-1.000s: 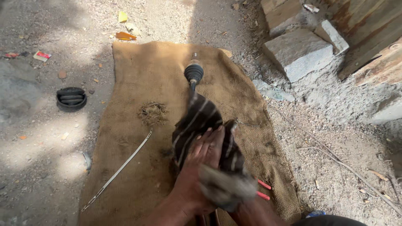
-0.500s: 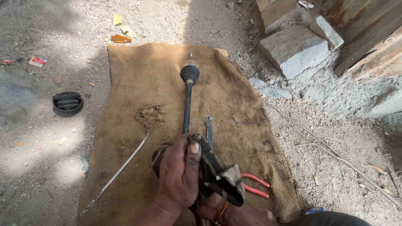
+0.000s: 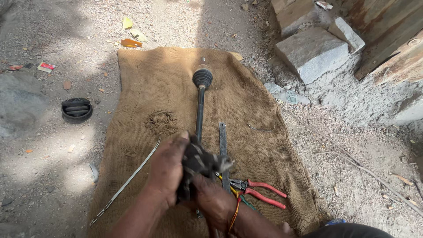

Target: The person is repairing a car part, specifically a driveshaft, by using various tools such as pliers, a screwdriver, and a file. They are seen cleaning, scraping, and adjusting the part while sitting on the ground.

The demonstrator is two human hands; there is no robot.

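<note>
A dark axle shaft (image 3: 200, 108) with a ribbed rubber boot (image 3: 202, 78) at its far end lies lengthwise on a brown burlap sack (image 3: 150, 83). My left hand (image 3: 167, 169) and my right hand (image 3: 211, 196) are both wrapped around a dark striped rag (image 3: 200, 161) bunched over the near end of the shaft. Just right of my hands lie a flat metal bar (image 3: 223, 145) and red-handled pliers (image 3: 260, 191). A thin metal band (image 3: 128, 180) lies on the sack to the left.
A black round rubber part (image 3: 76, 110) sits on the dirt at left. Stone blocks (image 3: 310, 50) and rusty metal (image 3: 387, 44) stand at the upper right. Scraps of litter (image 3: 131, 42) lie beyond the sack. Gravel surrounds it.
The rag, earlier spread along the shaft, has been drawn back toward me and bunched at the near end. The shaft, metal bar and pliers have come into view.
</note>
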